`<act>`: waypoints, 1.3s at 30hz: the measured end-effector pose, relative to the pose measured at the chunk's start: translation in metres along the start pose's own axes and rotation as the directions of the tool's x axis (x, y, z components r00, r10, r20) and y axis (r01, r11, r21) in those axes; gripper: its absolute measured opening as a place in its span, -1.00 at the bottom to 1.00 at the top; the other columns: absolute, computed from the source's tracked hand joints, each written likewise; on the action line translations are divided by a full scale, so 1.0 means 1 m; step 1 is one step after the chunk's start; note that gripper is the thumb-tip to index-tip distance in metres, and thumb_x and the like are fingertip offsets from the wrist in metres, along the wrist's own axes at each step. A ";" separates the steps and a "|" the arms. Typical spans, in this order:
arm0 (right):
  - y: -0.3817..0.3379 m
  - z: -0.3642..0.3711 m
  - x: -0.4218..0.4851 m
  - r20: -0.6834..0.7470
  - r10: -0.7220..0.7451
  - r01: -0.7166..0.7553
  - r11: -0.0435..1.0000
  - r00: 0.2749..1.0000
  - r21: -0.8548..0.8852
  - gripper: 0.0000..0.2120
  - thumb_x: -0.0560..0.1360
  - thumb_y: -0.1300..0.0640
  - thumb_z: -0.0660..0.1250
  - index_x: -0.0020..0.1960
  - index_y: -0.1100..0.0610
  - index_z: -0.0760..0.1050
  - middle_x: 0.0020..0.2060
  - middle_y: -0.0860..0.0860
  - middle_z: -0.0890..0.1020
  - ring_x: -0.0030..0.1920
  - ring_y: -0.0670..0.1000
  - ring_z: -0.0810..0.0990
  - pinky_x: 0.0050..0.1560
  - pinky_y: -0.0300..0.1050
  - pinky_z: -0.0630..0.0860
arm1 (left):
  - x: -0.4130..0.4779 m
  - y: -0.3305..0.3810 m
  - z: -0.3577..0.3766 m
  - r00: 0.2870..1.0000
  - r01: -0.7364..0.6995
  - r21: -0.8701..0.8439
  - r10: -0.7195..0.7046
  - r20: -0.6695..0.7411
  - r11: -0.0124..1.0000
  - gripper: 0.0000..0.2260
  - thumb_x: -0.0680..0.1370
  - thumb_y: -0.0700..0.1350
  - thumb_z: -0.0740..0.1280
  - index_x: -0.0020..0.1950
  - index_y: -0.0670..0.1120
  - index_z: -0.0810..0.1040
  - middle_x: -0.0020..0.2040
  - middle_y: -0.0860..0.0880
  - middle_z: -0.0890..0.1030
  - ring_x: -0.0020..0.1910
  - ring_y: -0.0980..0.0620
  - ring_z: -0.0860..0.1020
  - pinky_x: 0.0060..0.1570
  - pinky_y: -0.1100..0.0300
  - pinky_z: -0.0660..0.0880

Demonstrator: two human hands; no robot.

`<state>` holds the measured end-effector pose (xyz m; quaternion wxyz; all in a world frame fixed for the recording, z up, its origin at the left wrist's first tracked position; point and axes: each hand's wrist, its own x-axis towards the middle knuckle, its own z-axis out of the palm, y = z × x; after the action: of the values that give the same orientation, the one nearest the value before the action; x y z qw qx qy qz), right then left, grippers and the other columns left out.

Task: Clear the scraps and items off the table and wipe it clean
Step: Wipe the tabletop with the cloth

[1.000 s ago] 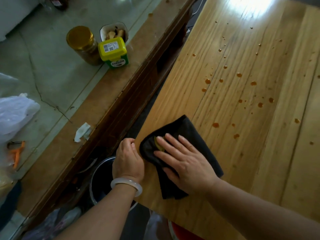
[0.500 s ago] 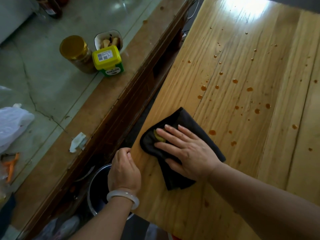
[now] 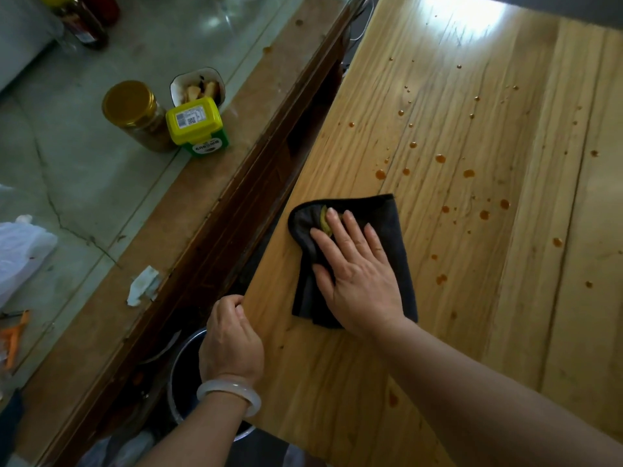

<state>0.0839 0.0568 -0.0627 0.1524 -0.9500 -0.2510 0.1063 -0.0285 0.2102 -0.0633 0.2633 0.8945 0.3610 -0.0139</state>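
Head view: the right hand (image 3: 357, 281), fingers spread, presses the dark cloth (image 3: 387, 219) on the counter (image 3: 337, 365) mid-frame, likely herding a yellow scrap (image 3: 324, 220) toward the curled, empty left hand (image 3: 231, 335) at the edge above a pot (image 3: 183, 375).

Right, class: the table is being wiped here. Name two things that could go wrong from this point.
1. The yellowish scrap sits loose on the dark cloth by the right hand; pushed off the table, it may miss the metal pot below.
2. The sauce drops lie widely scattered; one folded cloth may smear them along the wood grain.
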 end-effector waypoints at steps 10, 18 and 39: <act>0.053 -0.016 -0.046 0.239 -0.440 0.458 0.889 0.866 -0.022 -0.50 0.64 -0.16 0.05 0.56 -0.15 0.16 0.60 -0.11 0.01 0.59 -0.06 -0.16 0.57 0.05 -0.14 | 0.017 0.044 0.006 0.975 -0.121 0.107 0.139 -0.176 0.987 -0.78 0.49 -0.26 0.29 0.12 -0.14 0.49 0.14 -0.14 0.44 0.12 -0.16 0.42 0.15 -0.09 0.32; 0.065 -0.022 -0.019 0.125 -0.282 0.289 0.956 0.951 -0.042 -0.47 0.63 -0.18 0.05 0.57 -0.12 0.18 0.59 -0.10 0.05 0.60 -0.07 -0.12 0.57 0.04 -0.12 | 0.073 0.121 0.041 0.873 -0.486 -0.041 0.483 -0.065 0.873 -0.65 0.53 -0.29 0.19 0.33 -0.20 0.41 0.32 -0.10 0.40 0.32 -0.06 0.37 0.33 0.05 0.33; 0.091 -0.035 0.091 -0.057 -0.019 0.017 0.999 0.998 -0.040 -0.48 0.64 -0.15 -0.05 0.57 -0.10 0.17 0.60 -0.10 0.03 0.59 -0.09 -0.13 0.58 0.04 -0.08 | 0.088 0.123 0.071 0.849 -0.516 0.274 0.526 0.044 0.811 -0.56 0.55 -0.16 0.10 0.42 -0.25 0.29 0.44 -0.17 0.31 0.46 -0.10 0.23 0.42 0.00 0.16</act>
<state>0.2110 0.0199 -0.0730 0.1419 -0.9531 -0.2572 0.0724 0.1288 0.1586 -0.0862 0.1240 0.9868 0.1011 0.0239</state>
